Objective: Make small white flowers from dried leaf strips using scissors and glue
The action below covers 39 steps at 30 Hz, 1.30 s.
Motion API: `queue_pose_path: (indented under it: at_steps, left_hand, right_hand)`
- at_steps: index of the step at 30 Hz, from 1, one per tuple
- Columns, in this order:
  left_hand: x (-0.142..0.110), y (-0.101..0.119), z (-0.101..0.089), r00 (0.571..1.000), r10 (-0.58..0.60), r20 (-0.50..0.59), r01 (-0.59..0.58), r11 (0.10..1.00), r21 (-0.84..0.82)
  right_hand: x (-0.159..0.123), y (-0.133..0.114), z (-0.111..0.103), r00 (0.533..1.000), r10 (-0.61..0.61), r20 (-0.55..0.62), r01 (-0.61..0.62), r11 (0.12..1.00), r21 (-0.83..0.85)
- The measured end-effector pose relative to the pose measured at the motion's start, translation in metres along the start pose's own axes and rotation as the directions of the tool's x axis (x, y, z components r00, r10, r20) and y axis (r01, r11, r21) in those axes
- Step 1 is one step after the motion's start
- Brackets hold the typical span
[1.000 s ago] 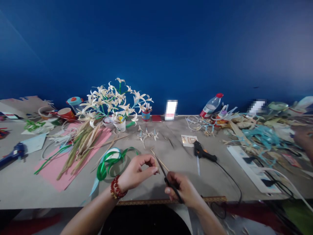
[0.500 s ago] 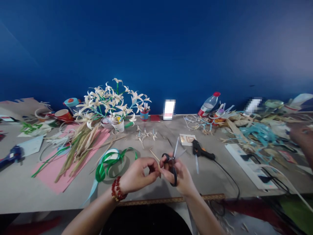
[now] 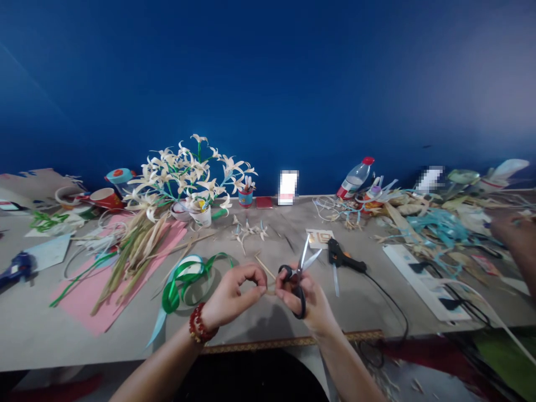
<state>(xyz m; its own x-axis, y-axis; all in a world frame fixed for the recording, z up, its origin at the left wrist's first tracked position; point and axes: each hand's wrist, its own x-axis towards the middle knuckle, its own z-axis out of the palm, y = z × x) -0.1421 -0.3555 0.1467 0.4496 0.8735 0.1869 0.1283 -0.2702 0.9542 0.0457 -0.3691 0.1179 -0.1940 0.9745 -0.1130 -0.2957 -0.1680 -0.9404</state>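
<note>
My left hand (image 3: 235,295), with a red bead bracelet on the wrist, pinches a thin pale straw strip (image 3: 265,267) between thumb and forefinger. My right hand (image 3: 309,298) grips black-handled scissors (image 3: 298,273), fingers through the loops, blades parted and pointing up and away. The two hands meet just above the grey table (image 3: 50,324), near its front edge. A roll of green ribbon (image 3: 188,274) lies just left of my left hand.
A black glue gun (image 3: 343,259) with its cord lies right of the scissors. Straw flowers in a cup (image 3: 196,178), dried leaves on pink paper (image 3: 96,290), a plastic bottle (image 3: 354,178) and blue strips (image 3: 439,223) crowd the table. Another person's hand (image 3: 515,234) shows at the far right.
My right hand has swung the scissors from pointing left and up over the strip to blades upright and parted. It has moved up against my left hand.
</note>
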Motion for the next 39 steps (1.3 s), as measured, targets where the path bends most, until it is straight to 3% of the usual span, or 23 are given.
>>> queue_pose_path:
  at_steps: [5, 10, 13, 19, 22, 27, 31, 39]
  left_hand:
    - [-0.002, -0.008, 0.004, 0.998, -0.039, -0.045, 0.03, 0.982, -0.188]
    - [-0.004, -0.015, 0.015, 0.986, -0.139, -0.091, 0.08, 0.875, -0.477]
    - [-0.006, -0.016, 0.019, 0.988, -0.133, -0.083, 0.067, 0.838, -0.542]
    - [-0.005, -0.013, 0.018, 0.98, -0.145, -0.138, 0.042, 0.824, -0.565]
    - [-0.004, -0.009, 0.014, 0.971, -0.151, -0.185, 0.013, 0.806, -0.591]
    - [-0.004, -0.003, 0.01, 0.971, -0.175, -0.165, 0.029, 0.766, -0.642]
    - [-0.003, -0.004, 0.011, 0.967, -0.186, -0.173, 0.02, 0.735, -0.678]
    - [-0.004, -0.006, 0.01, 0.963, -0.183, -0.195, 0.006, 0.742, -0.67]
  right_hand:
    - [-0.003, 0.0, 0.006, 0.998, -0.008, -0.064, 0.008, 1.0, 0.002]
    - [-0.003, 0.004, 0.008, 0.993, -0.112, -0.023, 0.113, 0.993, 0.017]
    - [-0.002, 0.005, 0.009, 0.984, -0.18, 0.002, 0.18, 0.983, -0.039]
    - [-0.004, 0.003, 0.006, 0.981, -0.193, 0.022, 0.194, 0.978, -0.073]
    - [-0.006, 0.006, -0.003, 0.984, -0.139, 0.11, 0.157, 0.973, -0.169]
    - [-0.015, 0.016, -0.019, 0.959, 0.057, 0.277, 0.073, 0.897, -0.437]
    - [-0.019, 0.017, -0.019, 0.958, 0.11, 0.265, 0.046, 0.853, -0.52]
    - [-0.018, 0.012, -0.013, 0.959, 0.158, 0.234, -0.013, 0.851, -0.524]
